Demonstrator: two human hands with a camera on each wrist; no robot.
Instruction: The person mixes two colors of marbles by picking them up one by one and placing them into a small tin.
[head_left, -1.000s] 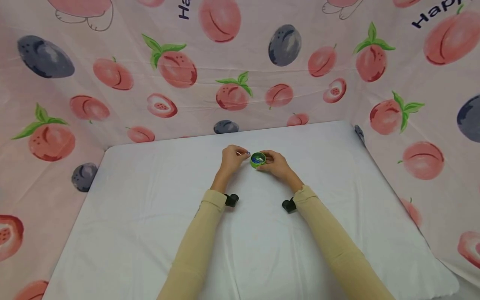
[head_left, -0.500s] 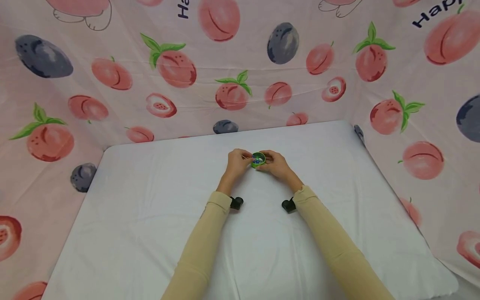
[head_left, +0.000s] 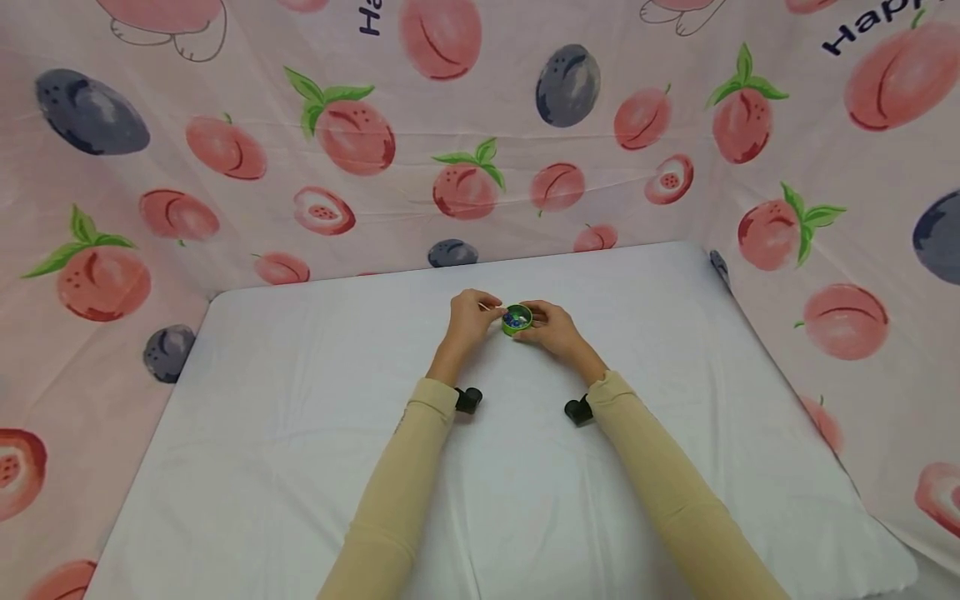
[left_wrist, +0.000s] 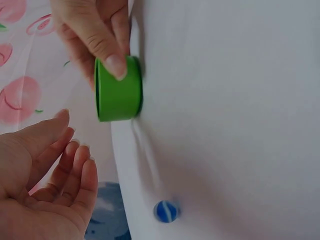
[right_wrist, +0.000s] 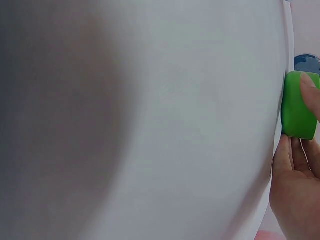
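Observation:
My right hand grips a small round green tin by its side, with the thumb pressed on the wall. Several blue marbles show inside it. Just left of the tin is my left hand, its fingers loosely bent. In the left wrist view nothing shows between the left fingers, which stand a little apart from the green wall. A blue marble with a white swirl appears below that hand, against the white cloth; the head view does not show it, as the left hand covers that spot.
A white cloth covers the table, whose far edge meets a pink fruit-print curtain. The same curtain hangs at both sides. Black wrist cameras sit at the sleeve cuffs.
The left hand, pinching a blue marble a second ago, moved right to the tin's rim and has since drawn back slightly left. The right hand and tin stay in place.

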